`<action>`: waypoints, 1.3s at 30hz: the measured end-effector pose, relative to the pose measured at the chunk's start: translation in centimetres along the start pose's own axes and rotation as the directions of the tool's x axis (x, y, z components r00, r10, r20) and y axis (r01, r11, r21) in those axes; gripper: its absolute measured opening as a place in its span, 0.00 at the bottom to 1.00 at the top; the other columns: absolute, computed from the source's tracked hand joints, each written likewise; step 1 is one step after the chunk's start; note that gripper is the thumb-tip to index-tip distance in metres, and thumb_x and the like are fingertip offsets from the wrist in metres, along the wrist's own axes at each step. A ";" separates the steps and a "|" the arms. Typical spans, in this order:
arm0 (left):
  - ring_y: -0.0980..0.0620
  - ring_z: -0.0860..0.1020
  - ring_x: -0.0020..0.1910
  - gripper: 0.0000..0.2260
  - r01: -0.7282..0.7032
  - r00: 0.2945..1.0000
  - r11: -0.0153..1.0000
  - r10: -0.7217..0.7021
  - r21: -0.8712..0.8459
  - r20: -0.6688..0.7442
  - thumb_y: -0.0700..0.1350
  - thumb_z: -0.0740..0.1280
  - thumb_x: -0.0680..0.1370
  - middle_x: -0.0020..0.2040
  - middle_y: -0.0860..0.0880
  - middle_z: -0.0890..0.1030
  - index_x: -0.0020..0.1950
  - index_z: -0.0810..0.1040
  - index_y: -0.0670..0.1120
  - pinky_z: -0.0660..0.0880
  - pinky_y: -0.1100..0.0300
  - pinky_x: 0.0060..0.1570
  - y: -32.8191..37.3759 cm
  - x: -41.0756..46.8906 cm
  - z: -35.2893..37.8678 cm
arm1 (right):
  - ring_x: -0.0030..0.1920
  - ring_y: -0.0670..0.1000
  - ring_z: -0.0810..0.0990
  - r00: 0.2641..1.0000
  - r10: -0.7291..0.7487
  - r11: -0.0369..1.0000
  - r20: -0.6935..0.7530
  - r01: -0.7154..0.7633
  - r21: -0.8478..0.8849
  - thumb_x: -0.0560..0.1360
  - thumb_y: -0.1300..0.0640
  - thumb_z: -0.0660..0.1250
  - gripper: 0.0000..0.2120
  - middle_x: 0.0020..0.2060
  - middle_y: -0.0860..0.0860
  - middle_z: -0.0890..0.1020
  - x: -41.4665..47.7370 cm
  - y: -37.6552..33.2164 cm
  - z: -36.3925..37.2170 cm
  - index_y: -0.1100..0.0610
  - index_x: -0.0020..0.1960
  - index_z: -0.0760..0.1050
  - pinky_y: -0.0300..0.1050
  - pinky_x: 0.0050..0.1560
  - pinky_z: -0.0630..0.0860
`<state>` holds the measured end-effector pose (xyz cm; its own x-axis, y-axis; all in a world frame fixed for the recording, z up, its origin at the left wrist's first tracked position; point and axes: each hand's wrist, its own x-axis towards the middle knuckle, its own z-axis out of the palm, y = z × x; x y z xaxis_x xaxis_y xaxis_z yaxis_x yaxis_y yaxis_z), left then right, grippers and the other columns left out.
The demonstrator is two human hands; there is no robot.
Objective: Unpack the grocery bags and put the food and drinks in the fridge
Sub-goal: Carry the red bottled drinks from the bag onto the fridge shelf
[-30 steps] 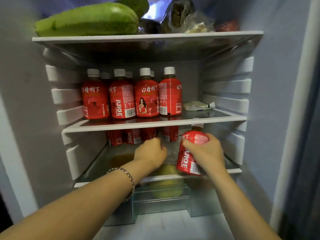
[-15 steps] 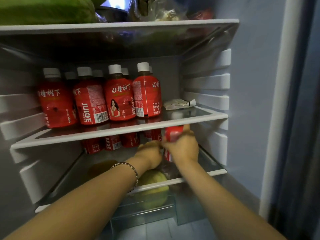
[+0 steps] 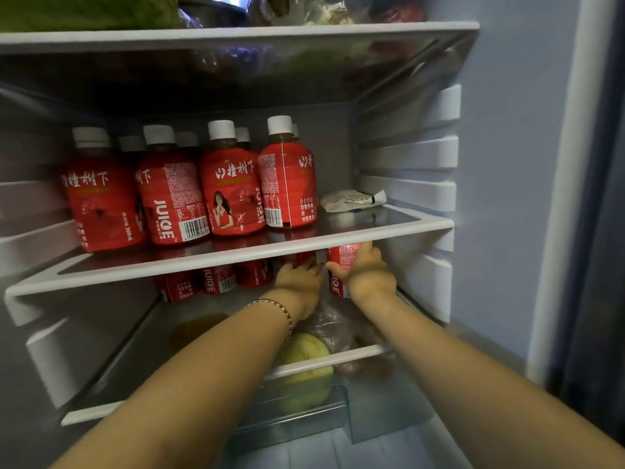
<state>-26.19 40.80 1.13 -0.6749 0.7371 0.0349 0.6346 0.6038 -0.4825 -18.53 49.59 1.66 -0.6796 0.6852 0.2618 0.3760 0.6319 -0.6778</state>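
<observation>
Lower centre, our wrist with its bracelet [image 3: 270, 304] leads to the left hand [image 3: 299, 282]. Its fingers lie against a shelved bottle [image 3: 302, 260], and we cannot tell the grip. Just right of it, our right hand [image 3: 367, 275] wraps the juice bottle [image 3: 341, 262], which stands upright under the middle shelf [image 3: 236, 257] edge, right of centre. Beyond and to the left, more bottles [image 3: 216, 282] stand in a row.

We look into a home fridge [image 3: 507, 170]. Glass shelves [image 3: 236, 256] cross the frame, red juice bottles [image 3: 170, 204] centre left, vegetables [image 3: 84, 11] along the top.
</observation>
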 end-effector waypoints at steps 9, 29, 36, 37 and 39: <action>0.47 0.49 0.77 0.23 0.029 0.999 0.953 -0.034 0.301 0.012 0.50 0.53 0.83 0.77 0.49 0.56 0.77 0.56 0.47 0.47 0.48 0.75 -0.3 2.2 0.1 | 0.61 0.61 0.75 1.000 -0.006 1.000 -0.015 0.007 0.010 0.74 0.44 0.67 0.36 0.63 0.59 0.71 0.2 0.2 0.6 0.59 0.72 0.54 0.53 0.55 0.74; 0.50 0.49 0.77 0.22 0.315 0.949 0.871 -0.292 -0.376 0.119 0.48 0.52 0.82 0.78 0.49 0.52 0.76 0.57 0.46 0.53 0.50 0.73 -5.4 -7.2 3.5 | 0.73 0.58 0.60 0.988 0.088 0.986 0.126 -0.068 -0.150 0.77 0.51 0.63 0.35 0.73 0.60 0.61 5.3 -1.9 7.1 0.67 0.75 0.51 0.48 0.71 0.60; 0.47 0.67 0.69 0.16 0.264 0.959 0.858 -0.282 -0.441 0.024 0.47 0.55 0.81 0.69 0.46 0.69 0.67 0.70 0.45 0.64 0.55 0.68 -4.4 -7.4 1.6 | 0.73 0.58 0.62 0.925 -0.022 0.929 0.380 0.159 -0.335 0.77 0.50 0.62 0.31 0.73 0.58 0.63 4.7 -1.2 5.3 0.60 0.75 0.57 0.50 0.72 0.60; 0.47 0.68 0.67 0.16 0.232 0.963 0.845 -0.270 -0.481 -0.012 0.47 0.56 0.80 0.69 0.46 0.69 0.66 0.71 0.45 0.65 0.55 0.67 -4.3 -7.5 1.1 | 0.72 0.58 0.64 0.921 -0.070 0.927 0.383 0.202 -0.316 0.76 0.51 0.63 0.29 0.72 0.57 0.66 4.3 -1.4 5.0 0.59 0.74 0.60 0.49 0.71 0.64; 0.47 0.70 0.65 0.15 0.176 0.964 0.807 -0.258 -0.563 -0.068 0.46 0.58 0.80 0.68 0.46 0.70 0.65 0.73 0.44 0.68 0.55 0.65 -3.9 -8.0 0.3 | 0.66 0.56 0.71 0.920 -0.144 0.933 0.365 0.249 -0.260 0.75 0.52 0.64 0.24 0.65 0.56 0.73 3.2 -2.0 4.4 0.58 0.69 0.68 0.44 0.63 0.70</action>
<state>-23.33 32.51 2.49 -0.7886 0.5753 0.2172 0.6053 0.7884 0.1096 -24.21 48.97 0.83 -0.9091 0.4073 0.0872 0.3455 0.8543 -0.3883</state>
